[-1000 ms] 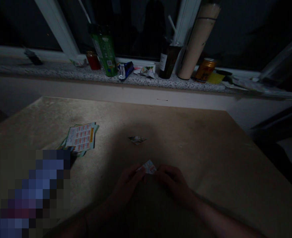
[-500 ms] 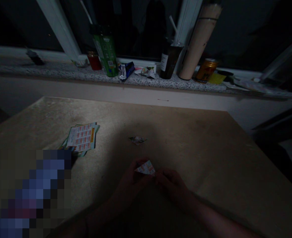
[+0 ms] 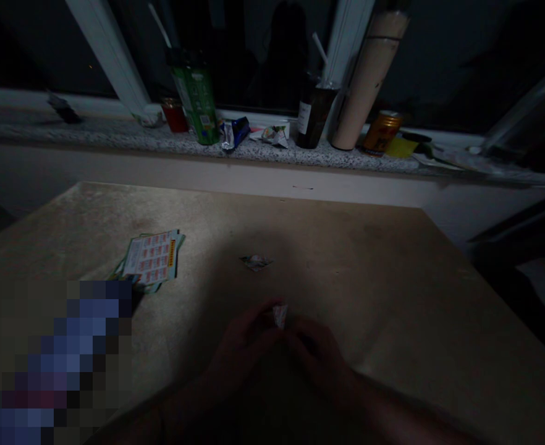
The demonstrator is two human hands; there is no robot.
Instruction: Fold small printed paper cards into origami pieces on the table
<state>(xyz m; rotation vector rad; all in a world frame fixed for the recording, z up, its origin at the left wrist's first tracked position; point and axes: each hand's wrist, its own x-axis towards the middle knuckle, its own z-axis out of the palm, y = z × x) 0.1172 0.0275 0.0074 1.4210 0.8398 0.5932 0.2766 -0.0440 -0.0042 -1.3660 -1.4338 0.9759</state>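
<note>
In dim light my left hand [image 3: 245,346] and my right hand [image 3: 316,352] meet over the near middle of a tan table [image 3: 393,296]. Both pinch a small folded piece of printed paper [image 3: 280,314], of which only a narrow white edge shows between the fingertips. Another small folded paper piece [image 3: 256,262] lies on the table a little beyond my hands. A stack of printed paper sheets [image 3: 152,259] with red and white squares rests to the left.
A stone window ledge [image 3: 115,133] runs behind the table. On it stand a green bottle [image 3: 196,96], a red jar [image 3: 174,114], a dark bottle [image 3: 313,114], a tall beige tube [image 3: 369,80], a gold can [image 3: 381,131] and wrappers [image 3: 235,131]. A blurred patch [image 3: 54,358] covers the near left.
The paper between my fingers has been folded or turned smaller; a broad printed face showed earlier, now only a thin edge. My hands have closed together slightly.
</note>
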